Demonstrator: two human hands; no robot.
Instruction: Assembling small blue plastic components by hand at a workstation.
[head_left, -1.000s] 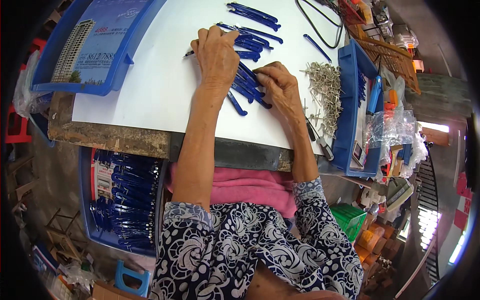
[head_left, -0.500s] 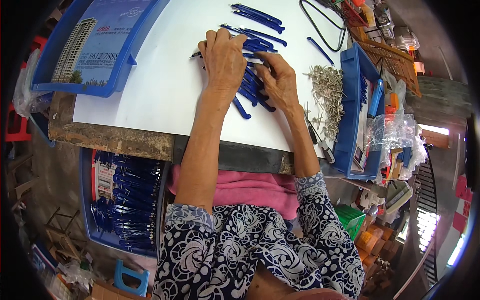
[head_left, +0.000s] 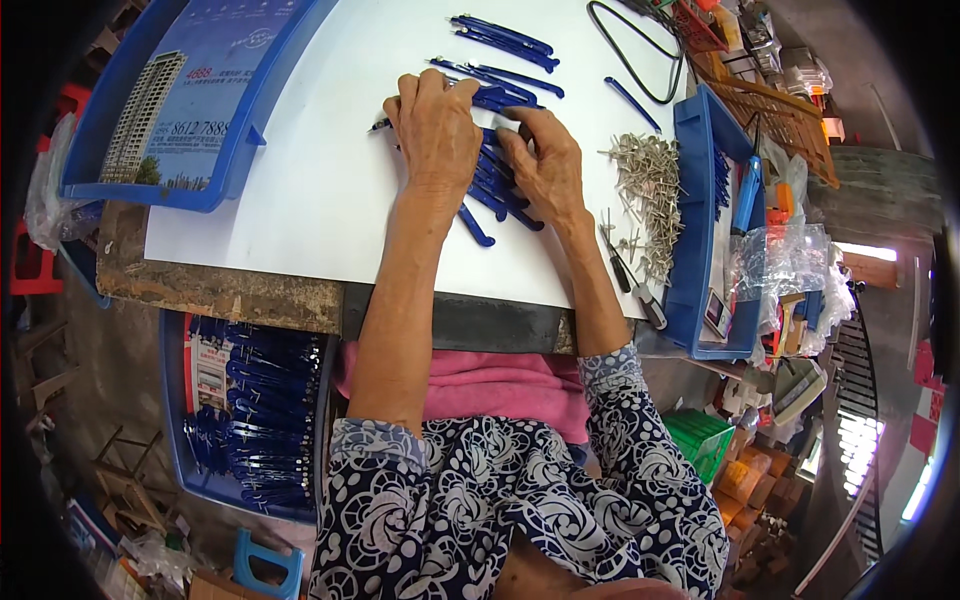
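My left hand (head_left: 432, 135) is bent down over a pile of slim dark-blue plastic handles (head_left: 490, 190) with curved ends, its fingers closed. A slim dark piece pokes out to the left of its fingertips, apparently held there. At the right side of the pile is my right hand (head_left: 545, 165), its thumb and fingers bent in a pinch; what lies between them is hidden. More handles (head_left: 505, 42) lie in a row beyond the hands, and a single blue handle (head_left: 632, 103) rests farther right.
Right of my forearm sits a heap of small metal pins (head_left: 648, 190), with two screwdriver-like tools (head_left: 650, 305) nearby. A blue tray (head_left: 690, 270) edges the table's right side; another tray (head_left: 235, 150) stands left. A black loop (head_left: 597, 25) lies far right. Below, a bin (head_left: 175, 400) holds many blue handles.
The view has shifted slightly, so the table appears a little lower and farther left. Both hands stay at the pile with nearly the same grip.
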